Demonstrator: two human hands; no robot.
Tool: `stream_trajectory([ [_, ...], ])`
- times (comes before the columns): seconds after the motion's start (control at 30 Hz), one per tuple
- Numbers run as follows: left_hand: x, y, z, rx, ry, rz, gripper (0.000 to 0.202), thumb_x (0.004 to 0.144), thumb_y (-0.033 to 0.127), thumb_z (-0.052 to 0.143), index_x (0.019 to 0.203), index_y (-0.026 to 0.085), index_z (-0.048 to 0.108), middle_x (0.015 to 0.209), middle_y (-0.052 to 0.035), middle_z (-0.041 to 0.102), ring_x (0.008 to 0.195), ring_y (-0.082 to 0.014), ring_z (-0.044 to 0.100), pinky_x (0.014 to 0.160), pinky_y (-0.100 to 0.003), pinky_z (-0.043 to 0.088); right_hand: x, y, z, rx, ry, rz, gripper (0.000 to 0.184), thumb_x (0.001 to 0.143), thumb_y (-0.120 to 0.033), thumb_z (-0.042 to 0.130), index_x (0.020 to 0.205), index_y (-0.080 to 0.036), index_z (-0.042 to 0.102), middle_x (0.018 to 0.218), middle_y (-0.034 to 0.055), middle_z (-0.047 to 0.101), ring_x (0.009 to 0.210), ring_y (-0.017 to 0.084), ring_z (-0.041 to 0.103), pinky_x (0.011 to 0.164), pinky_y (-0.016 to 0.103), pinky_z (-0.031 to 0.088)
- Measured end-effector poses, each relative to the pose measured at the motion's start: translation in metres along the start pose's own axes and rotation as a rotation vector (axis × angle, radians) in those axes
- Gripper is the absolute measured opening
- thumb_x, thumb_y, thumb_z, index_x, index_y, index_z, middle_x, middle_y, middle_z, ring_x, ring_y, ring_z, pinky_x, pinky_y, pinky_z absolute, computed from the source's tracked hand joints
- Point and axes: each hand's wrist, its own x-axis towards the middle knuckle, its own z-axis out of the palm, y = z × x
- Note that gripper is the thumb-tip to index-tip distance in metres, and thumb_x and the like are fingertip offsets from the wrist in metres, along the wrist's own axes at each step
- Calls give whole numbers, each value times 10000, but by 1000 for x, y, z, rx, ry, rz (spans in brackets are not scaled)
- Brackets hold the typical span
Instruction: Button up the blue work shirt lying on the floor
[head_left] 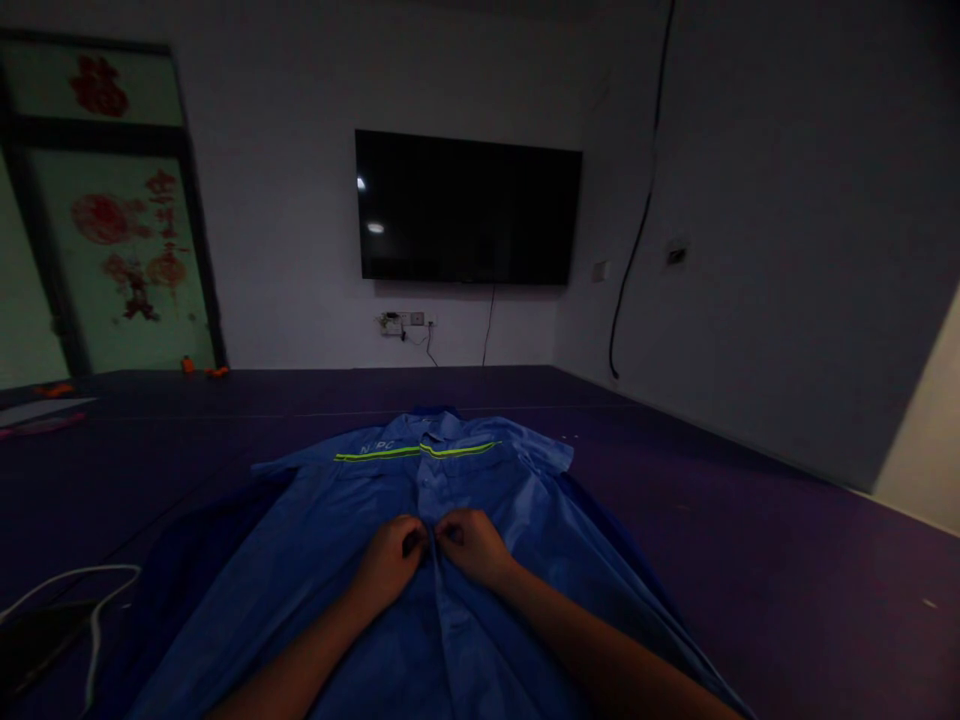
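here, the shirt (322,530) lies spread front-up on the purple floor (750,560), collar toward the tv (469,210). the left hand (397,545) and right hand (469,542), fingers curled nearly closed, pinch its placket (446,610) around mid-front, fingertips just beside each other.

Blue short-sleeved shirt (452,605) spread front up, collar (444,428) farthest, yellow-green chest stripes (465,453), atop darker blue cloth (184,570).

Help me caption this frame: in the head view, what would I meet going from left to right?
White cable → left hand → right hand → pale wall plate → black hanging cable.
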Motion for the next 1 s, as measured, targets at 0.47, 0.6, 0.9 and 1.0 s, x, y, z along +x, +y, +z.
stream_trajectory([
  [0.47, 1, -5, 1, -60, 31, -24, 73, 643, 138, 487, 634, 159, 556, 672, -17, 575, 691, -147, 530, 655, -245, 400, 1, 2, 2, -86, 15, 17, 168, 682, -119, 472, 751, -180, 612, 719, 10, 650, 658, 120, 587, 589, 182, 390],
  [0.6, 1, -4, 0, -104, 56, -31, 72, 665, 187, 490, 654, 162, 557, 663, -13, 582, 671, -144, 527, 646, -243, 400, 4, 7, 1, -57, 111, 57, 195, 720, -107, 433, 775, -170, 609, 728, 32, 649, 688, 131, 596, 614, 189, 399],
  [0.9, 0, -2, 1, -99, 51, -34, 108, 669, 144, 438, 627, 167, 535, 632, -4, 573, 659, -138, 530, 626, -227, 395, -2, -1, -2, -127, -1, -12, 154, 739, -195, 479, 806, -209, 617, 805, 6, 660, 738, 128, 595, 645, 192, 387],
  [1.0, 0, -3, 2, -86, 60, -32, 135, 673, 133, 412, 626, 165, 534, 615, -2, 558, 641, -135, 523, 620, -228, 389, -3, -3, -3, -145, -25, -25, 152, 727, -187, 485, 800, -205, 617, 813, 5, 660, 754, 129, 593, 650, 194, 387],
])
